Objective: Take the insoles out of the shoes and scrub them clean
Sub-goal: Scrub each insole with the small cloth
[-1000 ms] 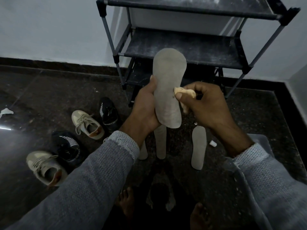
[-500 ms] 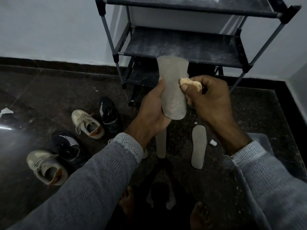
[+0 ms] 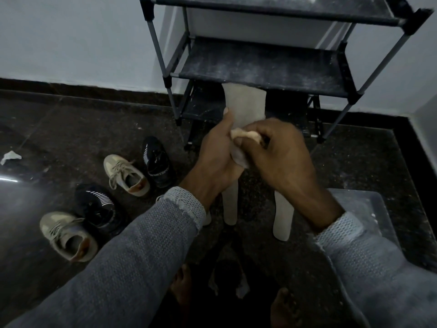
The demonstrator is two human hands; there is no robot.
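My left hand (image 3: 216, 157) grips a grey insole (image 3: 244, 106) by its lower half, and the insole stands upright in front of the rack. My right hand (image 3: 279, 152) pinches a small tan cloth wad (image 3: 246, 134) and presses it against the insole's lower part. The insole's top end bends away and its tip is out of sight. Other insoles lie on the floor below my hands: one (image 3: 230, 204) in the middle, one (image 3: 282, 217) to the right. Two beige sneakers (image 3: 126, 175) (image 3: 67, 235) and two black sneakers (image 3: 157, 160) (image 3: 97, 208) sit to the left.
A dark metal shoe rack (image 3: 264, 67) with dusty shelves stands against the white wall just behind the insole. A grey translucent box (image 3: 357, 209) sits low on the right. A scrap of paper (image 3: 10, 156) lies far left. My bare feet (image 3: 182, 287) are at the bottom.
The insole has tilted away so its top looks shorter and bent. My right hand with the cloth has slid leftward and down across the insole's lower part, meeting my left hand.
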